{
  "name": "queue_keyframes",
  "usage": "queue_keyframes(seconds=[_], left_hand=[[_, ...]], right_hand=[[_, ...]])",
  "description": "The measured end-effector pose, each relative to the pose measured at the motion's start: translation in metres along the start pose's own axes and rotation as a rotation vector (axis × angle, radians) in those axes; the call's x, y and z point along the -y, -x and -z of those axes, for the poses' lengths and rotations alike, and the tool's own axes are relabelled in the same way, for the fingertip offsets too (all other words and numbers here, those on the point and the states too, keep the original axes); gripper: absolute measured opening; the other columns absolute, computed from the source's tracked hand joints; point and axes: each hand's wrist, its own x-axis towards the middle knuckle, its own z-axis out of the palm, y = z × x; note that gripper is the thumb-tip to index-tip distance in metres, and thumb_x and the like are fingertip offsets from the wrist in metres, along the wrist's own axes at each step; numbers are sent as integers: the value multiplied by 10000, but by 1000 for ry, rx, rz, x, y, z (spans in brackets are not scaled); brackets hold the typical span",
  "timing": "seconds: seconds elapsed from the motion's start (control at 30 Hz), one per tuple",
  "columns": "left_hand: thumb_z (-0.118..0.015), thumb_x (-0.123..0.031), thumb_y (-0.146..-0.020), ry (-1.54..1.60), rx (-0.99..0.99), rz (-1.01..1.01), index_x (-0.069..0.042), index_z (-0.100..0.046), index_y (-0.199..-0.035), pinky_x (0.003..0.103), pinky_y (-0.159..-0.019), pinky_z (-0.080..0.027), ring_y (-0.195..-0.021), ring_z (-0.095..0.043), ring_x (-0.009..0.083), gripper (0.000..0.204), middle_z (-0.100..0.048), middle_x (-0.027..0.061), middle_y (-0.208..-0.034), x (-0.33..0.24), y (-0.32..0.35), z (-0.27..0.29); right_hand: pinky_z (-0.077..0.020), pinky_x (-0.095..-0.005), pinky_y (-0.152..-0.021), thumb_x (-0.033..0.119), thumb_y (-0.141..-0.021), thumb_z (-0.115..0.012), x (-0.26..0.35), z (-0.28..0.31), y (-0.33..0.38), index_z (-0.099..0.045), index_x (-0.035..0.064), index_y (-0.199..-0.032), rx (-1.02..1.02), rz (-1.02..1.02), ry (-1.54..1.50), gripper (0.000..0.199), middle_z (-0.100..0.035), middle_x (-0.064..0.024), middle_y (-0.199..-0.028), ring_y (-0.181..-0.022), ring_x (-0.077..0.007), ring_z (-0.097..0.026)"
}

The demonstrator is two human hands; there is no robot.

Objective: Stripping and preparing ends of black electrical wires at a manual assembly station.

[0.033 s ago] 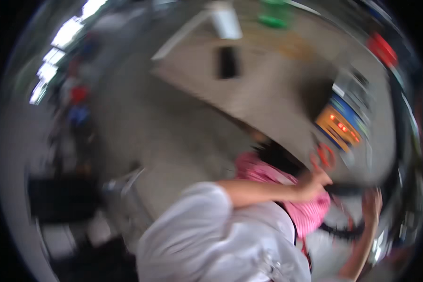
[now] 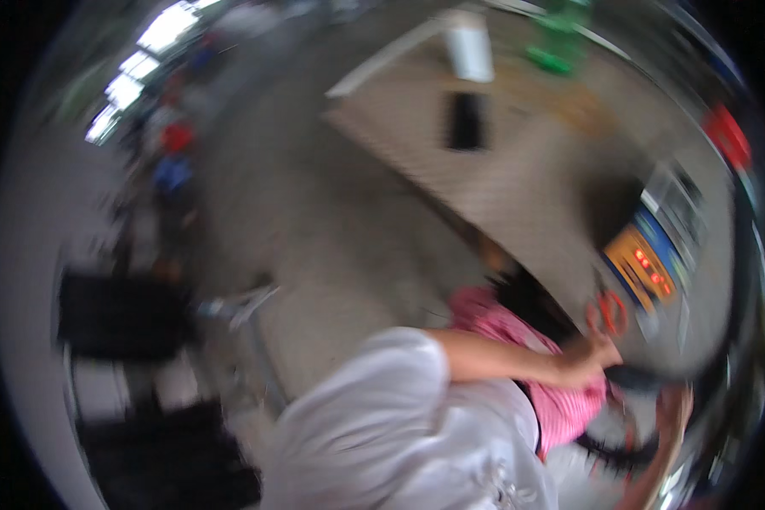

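Hands reaching twd orange scissors (image 2: pixel 612 313) by pink cloth (image 2: pixel 561 399): left (image 2: pixel 591 357) near, right (image 2: pixel 673 408) blurred, grip can't tell.

The picture is very blurred. The person wears a light grey-white top with a short sleeve (image 2: pixel 374 382), which fills the lower middle of the frame; the cloth looks loose and has soft folds. From the sleeve a bare forearm goes to the left hand (image 2: pixel 588 359). At the lower right, the right hand (image 2: pixel 673 410) and forearm are also bare.
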Motion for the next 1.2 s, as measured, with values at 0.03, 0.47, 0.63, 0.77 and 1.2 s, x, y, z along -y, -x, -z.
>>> queue_keyframes(seconds=[0.03, 0.47, 0.63, 0.77, 1.2], left_hand=[[-620, -227, -652, -71, -28, -130, -74, -569, -892, 395, -647, -444, -735, -555, 250, 289, -563, 90, -720, -4, -7, -13], [-627, -264, -687, 30, 517, 118, -51, -622, -783, 383, -596, -466, -668, -599, 282, 233, -616, 119, -703, 17, 28, 109], [-628, -223, -665, -235, 497, 287, -64, -648, -726, 383, -606, -468, -660, -602, 283, 172, -620, 109, -669, 41, 61, 155], [-624, -200, -657, -69, 265, 340, -47, -621, -660, 373, -577, -461, -623, -594, 280, 153, -604, 118, -636, 37, 71, 155], [-530, -68, -817, 1007, 228, 896, 50, -583, -835, 306, -531, -505, -596, -604, 210, 131, -595, 119, -659, 1, 45, 111]], right_hand=[[-410, -358, -799, 111, -729, -549, 3, -8, -4, -558, 59, -965, -29, 38, 6, 242, -561, -103, -973, -965, -267, -485], [-417, -314, -621, 213, -774, -586, 76, 12, -14, -580, 41, -831, 275, -175, -406, 182, -587, -81, -815, -729, -162, -500], [-420, -297, -552, 253, -791, -600, 92, 24, -8, -588, 34, -780, 523, -328, -591, 220, -597, -73, -755, -638, -122, -506], [-422, -269, -525, 205, -801, -604, 117, 3, -20, -595, 20, -779, 635, -38, -789, 186, -593, -63, -713, -596, -105, -513], [-427, -232, -536, 88, -786, -614, 229, 10, -31, -598, -11, -819, 269, -44, -1332, 106, -570, -43, -680, -597, -104, -517]])
